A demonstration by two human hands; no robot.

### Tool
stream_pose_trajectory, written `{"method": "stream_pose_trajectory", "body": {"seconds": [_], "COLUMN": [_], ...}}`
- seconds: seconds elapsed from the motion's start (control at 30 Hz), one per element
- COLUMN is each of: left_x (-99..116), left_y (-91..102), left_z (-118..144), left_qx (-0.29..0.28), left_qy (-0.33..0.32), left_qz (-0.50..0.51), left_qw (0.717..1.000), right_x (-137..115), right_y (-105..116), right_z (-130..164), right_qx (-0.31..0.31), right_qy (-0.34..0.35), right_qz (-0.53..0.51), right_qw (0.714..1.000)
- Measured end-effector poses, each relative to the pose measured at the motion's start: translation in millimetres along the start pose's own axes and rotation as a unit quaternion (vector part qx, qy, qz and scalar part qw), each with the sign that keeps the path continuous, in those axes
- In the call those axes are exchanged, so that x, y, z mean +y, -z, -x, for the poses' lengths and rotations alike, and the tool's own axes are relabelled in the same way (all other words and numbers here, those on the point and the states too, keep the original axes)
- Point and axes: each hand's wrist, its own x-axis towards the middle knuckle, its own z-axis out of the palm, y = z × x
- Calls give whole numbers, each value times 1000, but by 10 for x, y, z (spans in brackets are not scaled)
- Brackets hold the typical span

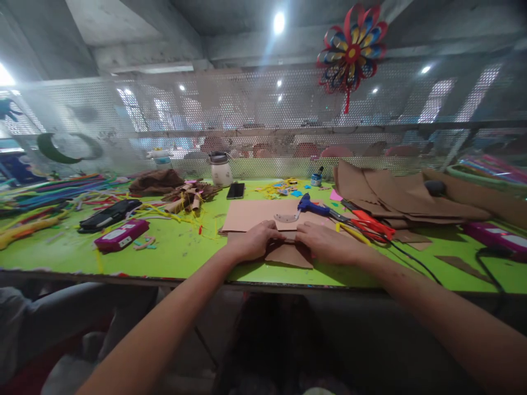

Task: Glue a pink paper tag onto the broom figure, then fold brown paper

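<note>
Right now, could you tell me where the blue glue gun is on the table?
In the head view, the blue glue gun lies on the green table just beyond the right hand, beside the red scissors.

The person's bare left hand [256,241] and bare right hand [326,242] showed no gloves, rings or watch, and both long forearms were uncovered, with no sleeve reaching into view.

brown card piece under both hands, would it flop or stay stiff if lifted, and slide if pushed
The brown card piece looks thin and flat, so probably light and fairly stiff, bending some. It lies on the smooth green table, so it would likely slide easily; the left hand and right hand pin it.
</note>
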Motion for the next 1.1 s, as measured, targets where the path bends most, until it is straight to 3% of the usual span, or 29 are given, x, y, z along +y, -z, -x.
{"method": "stream_pose_trajectory", "body": {"seconds": [0.17, 0.27, 0.4, 0.5, 0.57, 0.63, 0.83, 0.97, 1.1], "left_x": [13, 28, 22, 33, 44, 40, -61, -116, -78], "left_y": [78, 202, 384, 460, 472, 459, 336, 251, 214], "left_z": [-20, -61, -213, -323, -341, -308, -169, -161, -114], "left_qx": [6, 16, 26, -42, -95, -118, -104, -84, -61], "left_qy": [47, 82, 108, 110, 93, 76, 76, 54, 79], "left_qz": [108, 155, 147, 88, 79, 133, 288, 318, 354], "left_qw": [993, 984, 983, 989, 988, 981, 949, 943, 930], "right_x": [29, 17, -56, -99, -110, -114, -113, -77, 3], "right_y": [-69, -88, -94, -94, -92, -91, -114, -157, -158], "right_z": [-40, -67, -107, -127, -130, -129, -157, -187, -192], "right_qx": [-2, 36, 126, 168, 188, 201, 205, 230, 267], "right_qy": [-9, 1, 34, 43, 49, 52, 58, 37, -34], "right_qz": [51, 50, 75, 110, 121, 123, 118, 63, -120], "right_qw": [999, 998, 989, 979, 974, 970, 970, 971, 955]}}
